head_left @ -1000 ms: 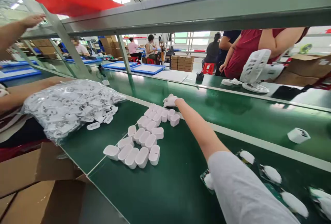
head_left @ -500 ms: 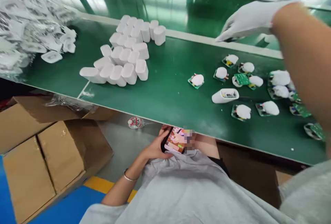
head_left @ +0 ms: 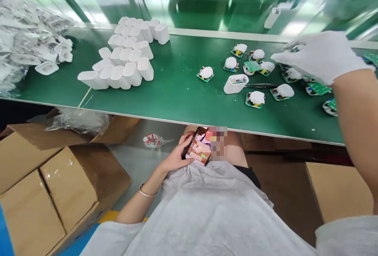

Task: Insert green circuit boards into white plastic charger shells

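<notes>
The white case with electronics showing in its opening stood on the counter, and all places here were taken from it. Your right grip, in a white glove, was to the right of the case and a little beyond it, over a crowded cluster of circuit boards. Its fingers and thumb were bent toward each other, but I could not tell whether they held a board. Your bare left grip was closed on a phone, nearer to you than the case and below the counter's edge.

More loose boards lay around the case, and a dark thin object lay just to its right. The white shells stood well to its left.

In my judgement, a light pinch on the edges of one board suited this spot, because pressure on the small parts could bend them. A straight lift seemed safer than a sideways pull, and your attention belonged on the boards, not on the phone.
</notes>
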`<state>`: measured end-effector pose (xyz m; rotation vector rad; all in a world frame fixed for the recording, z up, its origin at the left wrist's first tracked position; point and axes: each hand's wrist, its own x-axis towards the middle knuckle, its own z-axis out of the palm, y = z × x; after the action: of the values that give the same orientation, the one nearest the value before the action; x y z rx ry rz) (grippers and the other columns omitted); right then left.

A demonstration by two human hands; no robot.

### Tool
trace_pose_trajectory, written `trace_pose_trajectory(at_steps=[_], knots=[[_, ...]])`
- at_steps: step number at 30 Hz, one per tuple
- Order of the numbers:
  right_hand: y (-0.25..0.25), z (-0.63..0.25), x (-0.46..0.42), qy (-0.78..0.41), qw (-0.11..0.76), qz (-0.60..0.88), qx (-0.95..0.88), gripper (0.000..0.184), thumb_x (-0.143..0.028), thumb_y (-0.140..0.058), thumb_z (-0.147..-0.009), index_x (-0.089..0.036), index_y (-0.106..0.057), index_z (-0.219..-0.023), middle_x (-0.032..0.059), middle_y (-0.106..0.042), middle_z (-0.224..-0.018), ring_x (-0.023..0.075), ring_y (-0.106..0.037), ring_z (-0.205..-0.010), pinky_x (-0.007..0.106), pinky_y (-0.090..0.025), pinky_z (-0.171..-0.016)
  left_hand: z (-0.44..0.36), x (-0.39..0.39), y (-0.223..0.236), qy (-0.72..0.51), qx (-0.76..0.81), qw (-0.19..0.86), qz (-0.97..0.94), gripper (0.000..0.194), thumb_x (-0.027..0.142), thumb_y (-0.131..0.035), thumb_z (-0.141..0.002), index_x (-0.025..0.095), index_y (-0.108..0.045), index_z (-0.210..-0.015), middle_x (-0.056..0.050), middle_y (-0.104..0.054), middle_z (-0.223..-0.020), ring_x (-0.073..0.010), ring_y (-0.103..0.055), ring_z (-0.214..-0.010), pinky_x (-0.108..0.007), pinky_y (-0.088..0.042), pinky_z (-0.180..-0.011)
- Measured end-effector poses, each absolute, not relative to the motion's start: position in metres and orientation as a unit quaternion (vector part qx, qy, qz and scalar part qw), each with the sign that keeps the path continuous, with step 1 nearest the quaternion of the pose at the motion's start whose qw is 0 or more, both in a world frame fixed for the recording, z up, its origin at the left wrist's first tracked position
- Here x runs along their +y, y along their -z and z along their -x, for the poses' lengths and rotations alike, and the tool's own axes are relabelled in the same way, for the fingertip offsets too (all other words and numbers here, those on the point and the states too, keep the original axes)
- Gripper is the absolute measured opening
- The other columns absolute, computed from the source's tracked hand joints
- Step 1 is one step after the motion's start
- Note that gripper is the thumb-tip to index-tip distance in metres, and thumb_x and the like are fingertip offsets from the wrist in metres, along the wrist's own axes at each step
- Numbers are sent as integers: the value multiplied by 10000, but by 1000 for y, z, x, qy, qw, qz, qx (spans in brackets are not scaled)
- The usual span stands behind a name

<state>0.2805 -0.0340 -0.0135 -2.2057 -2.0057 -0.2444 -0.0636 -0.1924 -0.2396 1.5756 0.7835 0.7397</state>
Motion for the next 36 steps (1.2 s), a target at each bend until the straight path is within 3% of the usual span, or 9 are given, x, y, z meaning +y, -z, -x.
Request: trace_pose_trajectory(at_steps=[5, 9, 14, 17, 22, 24, 30, 33, 36], knots=[[17, -269, -57, 57, 128, 733, -666, 461, -460, -680, -752, -156, -679, -1099, 102, -696, -1045, 283, -617, -1016, 404, -464, -874, 67, -198, 239, -312, 351, 570, -674, 768, 304, -637, -785, 182, -285, -1457, -140, -223, -1473, -275, -166, -1414, -442, -139, -1157], [17, -264, -71, 70, 140, 736, -659, 389, -452, -670, -748, -169, -701, -1012, 92, -699, -947, 281, -636, -891, 395, -485, -806, 72, -204, 243, -300, 375, 589, -650, 760, 268, -615, -793, 185, -267, -1463, -137, -185, -1483, -272, -146, -1422, -422, -165, -1153], [22, -284, -57, -26, 112, 727, -677, 310, -467, -640, -747, -226, -704, -932, 40, -691, -834, 247, -634, -807, 353, -485, -711, 71, -198, 241, -293, 369, 600, -647, 740, 195, -591, -783, 206, -284, -1457, -129, -146, -1512, -277, -107, -1433, -453, -123, -1157], [26, -298, -46, 7, 166, 721, -672, 381, -465, -567, -794, -184, -692, -1018, 87, -688, -1001, 260, -636, -906, 381, -493, -796, 70, -194, 241, -278, 368, 599, -654, 744, 164, -583, -770, 214, -295, -1454, -117, -150, -1525, -278, -88, -1436, -465, -83, -1159], [26, -296, -53, 36, 102, 620, -777, 381, -422, -532, -842, -204, -638, -1136, 111, -614, -1220, 323, -543, -1155, 477, -467, -916, 74, -197, 252, -278, 379, 622, -626, 708, 179, -552, -804, 211, -287, -1459, -110, -89, -1552, -285, -29, -1440, -459, -91, -1155], [21, -283, -63, 69, 136, 611, -777, 420, -414, -537, -857, -231, -583, -1233, 108, -584, -1271, 321, -536, -1167, 487, -474, -911, 76, -198, 256, -275, 386, 628, -617, 696, 208, -552, -821, 210, -280, -1462, -108, -65, -1558, -290, -13, -1438, -459, -93, -1152], [16, -244, -81, 40, 272, 517, -811, 444, -321, -513, -906, -295, -462, -1347, 62, -540, -1332, 246, -537, -1184, 441, -450, -967, 78, -201, 259, -275, 408, 634, -597, 697, 269, -598, -815, 226, -313, -1450, -95, -81, -1559, -291, 1, -1434, -460, -70, -1147], [29, -240, -71, -20, 247, 485, -839, 448, -329, -574, -874, -282, -497, -1313, 64, -536, -1337, 235, -521, -1205, 397, -443, -980, 79, -203, 258, -278, 417, 635, -587, 703, 286, -613, -810, 228, -321, -1446, -95, -56, -1563, -297, -2, -1432, -464, -69, -1144], [42, -239, -60, -123, 176, 412, -885, 278, -259, -484, -924, -258, -587, -1182, 44, -592, -1255, 159, -604, -1048, 287, -482, -874, 80, -206, 257, -270, 430, 628, -590, 708, 296, -621, -808, 219, -324, -1445, -100, -56, -1563, -300, 24, -1430, -470, -52, -1141]])
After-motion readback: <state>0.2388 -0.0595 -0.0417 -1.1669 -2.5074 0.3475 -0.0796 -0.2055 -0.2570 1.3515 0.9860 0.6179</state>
